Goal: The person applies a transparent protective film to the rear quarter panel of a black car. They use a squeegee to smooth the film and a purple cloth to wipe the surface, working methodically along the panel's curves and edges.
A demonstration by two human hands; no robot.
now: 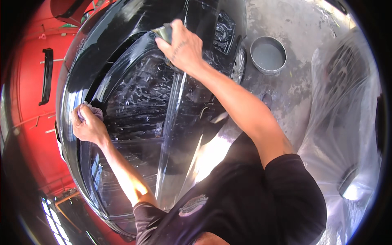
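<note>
The black car (141, 98) occupies left and centre. At its window frame, the right hand (184, 49) grips a greenish pad (165, 32); nearer left, the left hand (90, 127) clutches a crumpled cloth (96, 112). A round basin (267, 71) stands far right.

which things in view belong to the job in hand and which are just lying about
In use:
- black car
- pale purple cloth in the left hand
- flat greenish block in the right hand
- possibly the round basin

Seemingly just about:
- black strip against the red wall
- clear plastic sheeting
</note>
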